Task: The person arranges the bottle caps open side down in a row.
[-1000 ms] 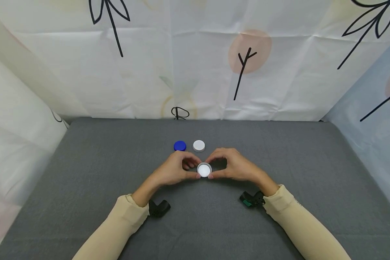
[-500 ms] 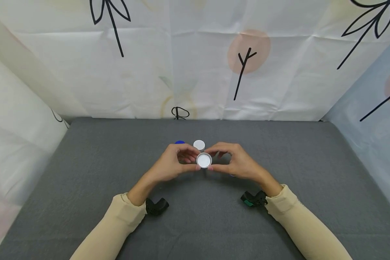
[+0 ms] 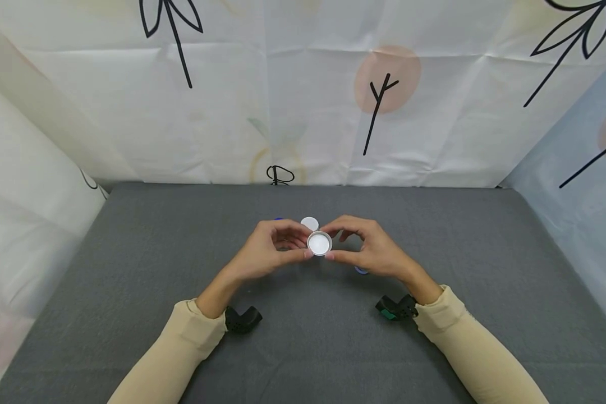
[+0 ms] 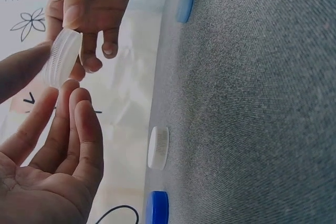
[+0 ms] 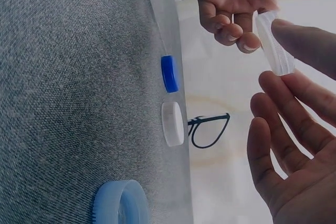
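Observation:
A whitish ridged bottle cap (image 3: 320, 243) is held up above the table between both hands, its hollow side toward the head camera. My left hand (image 3: 270, 252) pinches it from the left, thumb near and fingertips on the far side. From the right, my right hand (image 3: 376, 249) pinches the same cap in mirror fashion. The left wrist view shows the cap's ribbed side wall (image 4: 64, 59) edge-on, with a thumb and fingertips on its rim. Both hands' remaining fingers curve loosely beside it.
On the grey cloth-covered table (image 3: 303, 348) lie a white cap (image 3: 310, 223) just beyond the hands and a dark blue cap (image 5: 169, 74), mostly hidden by my left hand in the head view. A light blue cap (image 5: 107, 203) lies under my right hand. A patterned white curtain (image 3: 313, 112) hangs behind.
Both hands have moved up and slightly away with the cap. The left hand now covers most of the dark blue cap, and the light blue cap's edge shows below the right hand.

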Available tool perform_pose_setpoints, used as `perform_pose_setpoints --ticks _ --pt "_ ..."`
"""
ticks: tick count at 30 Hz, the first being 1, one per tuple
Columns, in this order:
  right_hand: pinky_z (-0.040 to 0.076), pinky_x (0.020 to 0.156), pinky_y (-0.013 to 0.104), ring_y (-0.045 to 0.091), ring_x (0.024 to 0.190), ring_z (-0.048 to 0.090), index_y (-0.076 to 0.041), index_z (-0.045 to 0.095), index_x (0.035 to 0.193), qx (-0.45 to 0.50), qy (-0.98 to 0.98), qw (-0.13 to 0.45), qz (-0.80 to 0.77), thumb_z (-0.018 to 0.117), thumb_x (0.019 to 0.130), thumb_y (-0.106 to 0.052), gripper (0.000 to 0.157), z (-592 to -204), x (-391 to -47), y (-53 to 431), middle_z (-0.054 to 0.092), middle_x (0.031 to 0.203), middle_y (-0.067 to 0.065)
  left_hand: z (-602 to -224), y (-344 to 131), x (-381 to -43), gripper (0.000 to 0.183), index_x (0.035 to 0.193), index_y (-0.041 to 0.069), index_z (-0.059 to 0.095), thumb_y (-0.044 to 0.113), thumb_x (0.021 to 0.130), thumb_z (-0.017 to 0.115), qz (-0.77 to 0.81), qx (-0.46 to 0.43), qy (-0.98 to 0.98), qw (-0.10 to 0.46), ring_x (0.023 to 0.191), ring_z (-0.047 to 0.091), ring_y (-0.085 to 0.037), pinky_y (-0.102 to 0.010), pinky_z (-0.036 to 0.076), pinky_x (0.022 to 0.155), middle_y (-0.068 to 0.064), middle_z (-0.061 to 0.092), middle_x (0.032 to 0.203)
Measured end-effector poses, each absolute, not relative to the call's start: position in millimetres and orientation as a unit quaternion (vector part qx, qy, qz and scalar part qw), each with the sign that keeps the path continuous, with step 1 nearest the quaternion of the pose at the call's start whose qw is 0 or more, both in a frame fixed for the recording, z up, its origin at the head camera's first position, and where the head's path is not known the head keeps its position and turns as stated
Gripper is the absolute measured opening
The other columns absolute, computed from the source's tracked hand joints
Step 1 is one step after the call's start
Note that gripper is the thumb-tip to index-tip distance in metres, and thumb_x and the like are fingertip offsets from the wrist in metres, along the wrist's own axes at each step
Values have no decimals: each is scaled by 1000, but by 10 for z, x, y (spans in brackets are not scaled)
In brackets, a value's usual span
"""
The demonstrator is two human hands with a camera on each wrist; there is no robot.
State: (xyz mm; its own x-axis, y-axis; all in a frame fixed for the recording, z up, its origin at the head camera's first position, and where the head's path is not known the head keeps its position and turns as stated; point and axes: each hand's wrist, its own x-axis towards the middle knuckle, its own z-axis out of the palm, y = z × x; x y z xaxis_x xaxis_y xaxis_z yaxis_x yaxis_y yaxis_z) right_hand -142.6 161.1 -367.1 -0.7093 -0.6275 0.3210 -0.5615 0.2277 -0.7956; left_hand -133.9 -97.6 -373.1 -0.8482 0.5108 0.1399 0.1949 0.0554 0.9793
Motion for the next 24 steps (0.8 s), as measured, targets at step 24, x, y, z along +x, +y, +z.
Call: perform_pose_setpoints --ticks 24 --pt "52 87 39 23 104 64 -9 71 123 -340 792 15 -506 78 89 -5 35 -3647 -1384 1578 70 114 -1 -3721 -979 -1339 17 111 -3 71 8 99 67 658 192 712 152 96 65 -48 -58 53 87 -17 72 98"
